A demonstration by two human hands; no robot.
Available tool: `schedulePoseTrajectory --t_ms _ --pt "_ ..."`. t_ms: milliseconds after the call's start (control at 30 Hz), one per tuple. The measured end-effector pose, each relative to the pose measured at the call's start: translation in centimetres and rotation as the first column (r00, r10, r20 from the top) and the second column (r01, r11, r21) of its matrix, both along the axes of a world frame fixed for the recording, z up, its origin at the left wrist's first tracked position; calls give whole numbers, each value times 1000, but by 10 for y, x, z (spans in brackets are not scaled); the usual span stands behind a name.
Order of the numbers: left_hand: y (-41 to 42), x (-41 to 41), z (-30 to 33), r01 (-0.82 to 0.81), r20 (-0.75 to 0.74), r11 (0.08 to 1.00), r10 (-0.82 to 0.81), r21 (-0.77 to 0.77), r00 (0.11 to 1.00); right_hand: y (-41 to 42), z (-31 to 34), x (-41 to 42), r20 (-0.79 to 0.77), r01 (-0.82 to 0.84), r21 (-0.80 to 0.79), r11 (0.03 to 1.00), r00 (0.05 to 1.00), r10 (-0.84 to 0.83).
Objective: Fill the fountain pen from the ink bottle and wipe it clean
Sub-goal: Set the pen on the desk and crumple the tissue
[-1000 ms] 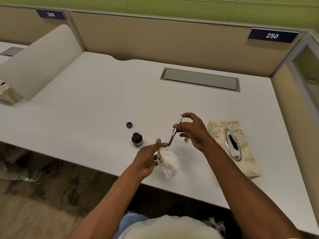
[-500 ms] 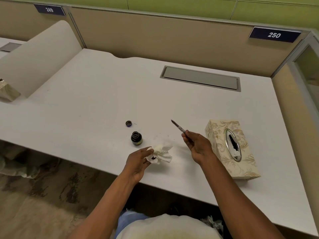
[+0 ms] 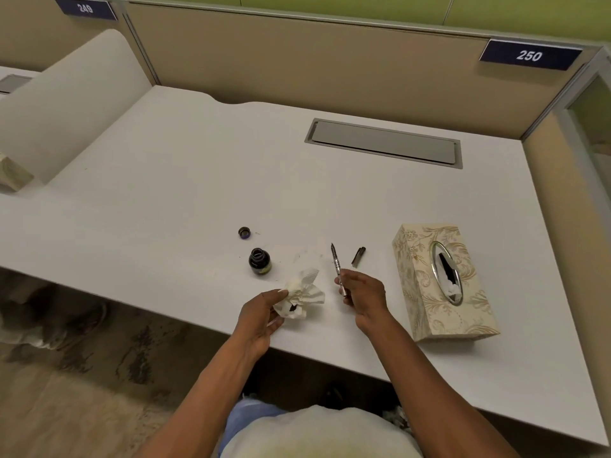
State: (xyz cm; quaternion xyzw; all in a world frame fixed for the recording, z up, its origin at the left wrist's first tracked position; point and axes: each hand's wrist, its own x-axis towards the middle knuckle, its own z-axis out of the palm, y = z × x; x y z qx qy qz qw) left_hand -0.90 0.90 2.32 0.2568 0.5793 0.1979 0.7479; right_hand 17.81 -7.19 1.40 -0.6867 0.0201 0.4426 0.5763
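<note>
White laminate worktop carries everything, with a grey recessed hatch set in towards its far edge. Patterned cream tissue box lies on the right side, a tissue showing in its oval slot. Right hand is closed round the lower barrel of the fountain pen, held above the worktop, nib end pointing away from the person. Left hand pinches a crumpled white tissue between thumb and fingers; a dark ink blot shows in its folds. Ink bottle stands open, upright, near the tissue on its far left side. Dark pen cap lies just right of the nib. Bottle cap sits beyond the bottle, apart from it.
</note>
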Motion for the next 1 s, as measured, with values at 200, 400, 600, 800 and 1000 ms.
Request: schedulePoseTrajectory --t_ms 200,400,600,800,1000 --pt "1 0 2 -36 10 999 36 -11 999 7 -6 -1 304 -104 -132 986 942 140" --pt "1 1 3 -41 35 999 42 -28 999 20 -6 -2 602 -134 -447 884 686 408" --pt "1 0 4 -50 36 998 51 -29 998 21 -13 -5 610 -120 -491 863 660 439" --pt "-1 -1 5 -46 41 998 47 -36 998 20 -16 -7 629 -109 -473 874 653 422" --pt "-1 -1 5 -33 43 998 35 -45 998 17 -17 -6 639 -118 -437 892 657 400"
